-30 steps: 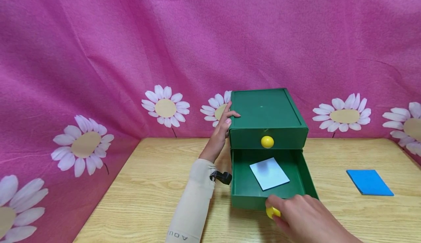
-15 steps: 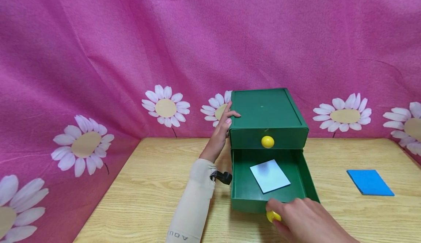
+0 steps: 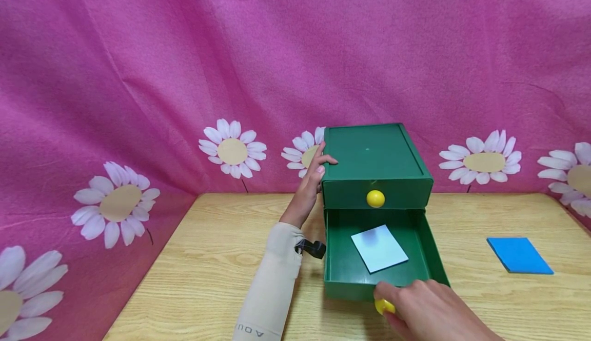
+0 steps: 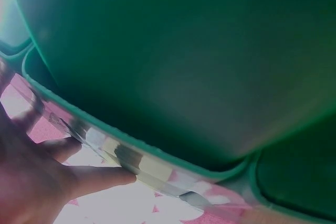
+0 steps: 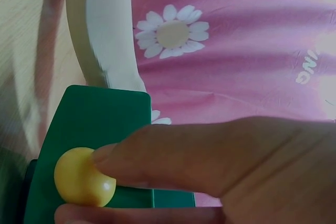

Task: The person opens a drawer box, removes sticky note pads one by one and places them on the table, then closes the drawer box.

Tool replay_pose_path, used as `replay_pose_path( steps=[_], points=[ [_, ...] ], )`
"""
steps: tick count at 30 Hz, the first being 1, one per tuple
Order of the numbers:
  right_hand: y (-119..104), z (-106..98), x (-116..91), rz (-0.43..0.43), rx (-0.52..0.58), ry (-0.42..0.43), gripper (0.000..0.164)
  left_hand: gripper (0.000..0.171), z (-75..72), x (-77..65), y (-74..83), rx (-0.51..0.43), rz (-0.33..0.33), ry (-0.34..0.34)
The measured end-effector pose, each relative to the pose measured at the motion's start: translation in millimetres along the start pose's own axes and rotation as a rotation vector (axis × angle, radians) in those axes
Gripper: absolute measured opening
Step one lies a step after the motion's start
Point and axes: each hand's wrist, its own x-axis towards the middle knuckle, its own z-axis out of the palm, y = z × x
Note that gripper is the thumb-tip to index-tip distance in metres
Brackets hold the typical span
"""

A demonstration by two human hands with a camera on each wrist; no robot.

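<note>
- Green plastic in motion: drawing the lower drawer [image 3: 348, 291] slightly farther out of the cabinet [image 3: 369, 151] than a second ago, adding very little over the last half second.
- Bringing the right hand [image 3: 429, 307] nearer along with it, clamping thumb and finger on the yellow lower knob [image 3: 382, 306].
- Carrying the pale square [image 3: 379, 248] along, lying flat and askew on the drawer floor, apart from the front wall and right wall.
- Slowing, so probably nearing the end of the pull; already exposing the whole pale square from above.
- Keeping the left hand [image 3: 308, 186] unmoved against the cabinet's left side, spreading fingers apart, laying one over the top edge, clasping nothing; likely steadying against the pull.
- Leaving the upper drawer [image 3: 346, 196] pushed in and its yellow upper knob [image 3: 375, 199] untouched.
- Roofing over the back of the lower drawer with that upper drawer.
- Hiding part of the drawer front and lower knob behind the right hand.
- Crossing the table [image 3: 221, 254] with the sleeve [image 3: 272, 279], holding a black clip [image 3: 312, 249] just beside the drawer's left wall.
- Lying to the right, well apart from the cabinet: blue square [image 3: 520, 255].
- Hanging behind everything: pink daisy cloth [image 3: 277, 64].
</note>
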Motion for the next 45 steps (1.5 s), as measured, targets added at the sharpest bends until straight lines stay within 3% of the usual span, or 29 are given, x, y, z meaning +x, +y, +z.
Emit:
replay_pose_path(
  steps=[13,22,29,36,45],
  points=[
    [3.6,-2.4,-3.0,-0.043,0.009,0.003,0.017,0.039,0.7,-0.8,1.3,0.007,-0.011,0.006],
    [11.1,-6.9,-4.5,-0.136,-0.023,0.084,0.015,0.038,0.3,-1.0,-0.8,-0.004,-0.002,0.007],
    [2.4,-14.0,-9.0,-0.107,-0.039,0.267,0.011,0.041,-1.1,8.9,-36.2,-0.02,0.014,0.056],
    [-3.4,-18.0,-8.1,-0.015,-0.056,0.413,0.011,0.039,-2.5,7.7,-29.5,-0.01,0.009,0.025],
    [3.5,-18.6,1.4,0.078,-0.063,0.428,0.019,0.039,0.4,0.2,-3.2,-0.014,-0.014,0.004]
  ],
)
